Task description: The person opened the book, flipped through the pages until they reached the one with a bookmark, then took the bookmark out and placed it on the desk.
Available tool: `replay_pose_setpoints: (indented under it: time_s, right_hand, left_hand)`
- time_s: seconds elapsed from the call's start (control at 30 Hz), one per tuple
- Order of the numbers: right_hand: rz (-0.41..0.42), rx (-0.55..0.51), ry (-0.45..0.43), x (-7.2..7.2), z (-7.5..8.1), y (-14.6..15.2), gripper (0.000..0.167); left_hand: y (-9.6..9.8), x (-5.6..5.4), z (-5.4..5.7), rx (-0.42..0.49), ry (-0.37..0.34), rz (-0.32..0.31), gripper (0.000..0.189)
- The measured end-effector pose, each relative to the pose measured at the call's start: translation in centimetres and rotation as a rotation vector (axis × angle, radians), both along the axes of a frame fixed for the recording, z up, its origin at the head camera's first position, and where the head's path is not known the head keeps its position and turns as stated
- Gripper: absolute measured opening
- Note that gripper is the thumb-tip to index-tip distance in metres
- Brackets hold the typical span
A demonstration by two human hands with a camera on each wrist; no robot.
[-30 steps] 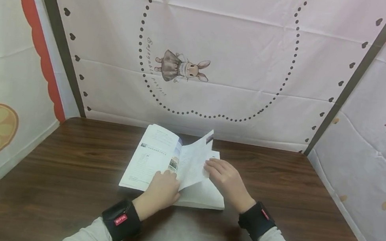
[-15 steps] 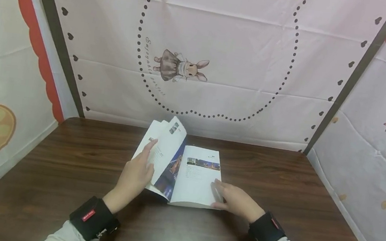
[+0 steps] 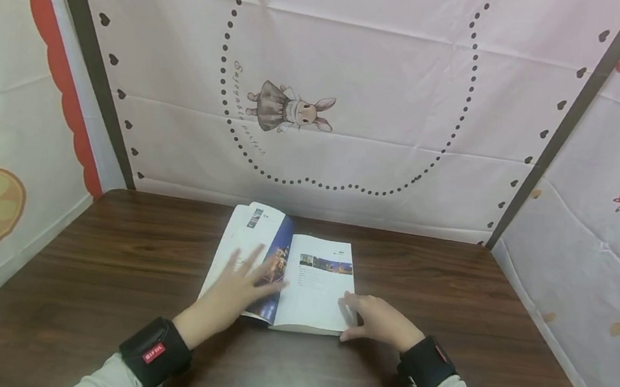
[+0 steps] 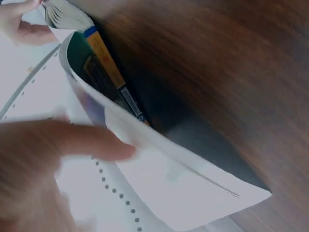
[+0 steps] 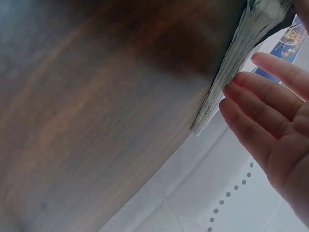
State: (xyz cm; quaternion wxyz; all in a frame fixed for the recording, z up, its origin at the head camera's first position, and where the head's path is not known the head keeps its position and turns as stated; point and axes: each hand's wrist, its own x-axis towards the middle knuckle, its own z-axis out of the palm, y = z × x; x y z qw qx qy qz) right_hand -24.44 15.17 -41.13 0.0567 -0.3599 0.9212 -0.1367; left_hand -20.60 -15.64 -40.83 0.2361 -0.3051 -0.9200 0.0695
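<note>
An open book (image 3: pixel 316 299) lies on the wooden table, its right page bearing a strip of small photos near the top. My left hand (image 3: pixel 226 297) is spread over the left page (image 3: pixel 236 233), fingers apart and straight, across a blue night photo (image 3: pixel 281 241) beside the spine. In the left wrist view that hand is blurred, and the left leaves bow up with the dark cover (image 4: pixel 99 72) beneath. My right hand (image 3: pixel 381 323) is at the book's lower right corner. In the right wrist view its extended fingers (image 5: pixel 263 108) lie at the page edges (image 5: pixel 224 72).
The brown table (image 3: pixel 123 274) extends around the book on every side. Behind it hangs a pale cloth (image 3: pixel 389 100) with a printed rabbit, and further printed cloths flank the left and right sides. Each wrist wears a black band (image 3: pixel 154 351).
A leaf went over from right to left, showing the blue photo and a new right page. My left hand then came from the left edge toward the spine; my right hand moved to the lower right corner.
</note>
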Motion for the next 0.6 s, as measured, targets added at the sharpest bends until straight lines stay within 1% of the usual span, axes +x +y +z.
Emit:
replay_pose_setpoints:
  time_s: [0.03, 0.07, 0.1, 0.13, 0.17, 0.2, 0.27, 0.37, 0.43, 0.5, 0.6]
  right_hand:
    - [0.001, -0.002, -0.003, -0.1, -0.1, 0.0, 0.077]
    - [0.002, -0.002, -0.003, -0.1, -0.1, 0.0, 0.076]
    - [0.003, -0.003, -0.006, -0.1, -0.1, 0.0, 0.075]
    - [0.002, -0.002, -0.008, -0.1, -0.1, 0.0, 0.075]
    - [0.002, -0.002, -0.01, -0.2, -0.2, 0.0, 0.073]
    - [0.004, -0.001, -0.01, -0.2, -0.2, 0.0, 0.071]
    - [0.001, 0.001, -0.014, -0.2, -0.2, 0.0, 0.068]
    - [0.005, 0.006, -0.002, -0.3, -0.1, 0.0, 0.058]
    - [0.008, 0.006, 0.021, -0.2, -0.1, -0.1, 0.05]
    - [0.011, 0.009, 0.058, -0.2, -0.1, -0.2, 0.042]
    - [0.012, 0.019, 0.137, 0.0, -0.3, -0.3, 0.033]
  left_hand:
    - [0.1, 0.1, 0.1, -0.028, -0.063, -0.065, 0.069]
    - [0.3, 0.3, 0.3, -0.05, -0.144, -0.109, 0.065]
    - [0.5, 0.4, 0.5, -0.057, -0.213, -0.134, 0.059]
    - [0.7, 0.6, 0.6, -0.065, -0.268, -0.133, 0.053]
    - [0.8, 0.8, 0.7, -0.067, -0.308, -0.123, 0.049]
    - [0.9, 0.9, 0.8, -0.058, -0.332, -0.107, 0.045]
    - [1.0, 1.0, 0.7, -0.02, -0.333, -0.082, 0.039]
    - [1.0, 1.0, 0.3, 0.043, -0.282, -0.068, 0.034]
    - [1.0, 1.0, 0.0, 0.086, -0.268, -0.061, 0.032]
    - [1.1, 1.0, -0.2, 0.129, -0.272, -0.049, 0.031]
    - [1.4, 1.1, -0.3, 0.188, -0.3, -0.014, 0.031]
